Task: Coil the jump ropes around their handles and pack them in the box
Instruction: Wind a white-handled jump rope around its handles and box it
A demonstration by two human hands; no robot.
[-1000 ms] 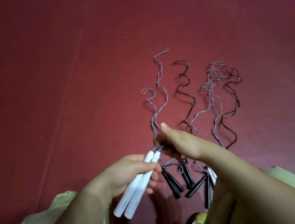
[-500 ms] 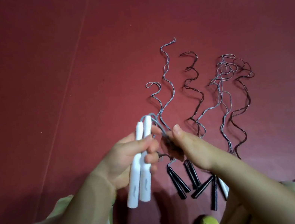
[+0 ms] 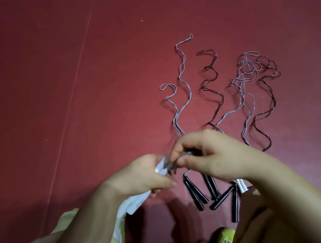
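My left hand grips a pair of white jump-rope handles, whose lower ends stick out below my fist. Just to its right, my right hand pinches the grey rope of that pair close to the handle tops. This rope trails away over the red mat in wavy lines. Several black handles and one more white handle pair lie on the mat under my right wrist. Their black and grey ropes snake away to the far right. No box is in view.
The red mat covers the whole floor, with a seam running diagonally on the left. Green cloth lies under my left forearm at the bottom. A small yellow-green object sits at the bottom edge between my arms.
My left hand has tilted the white handles down and to the left. My right hand has moved up over the handle tops with the grey rope pinched in it.
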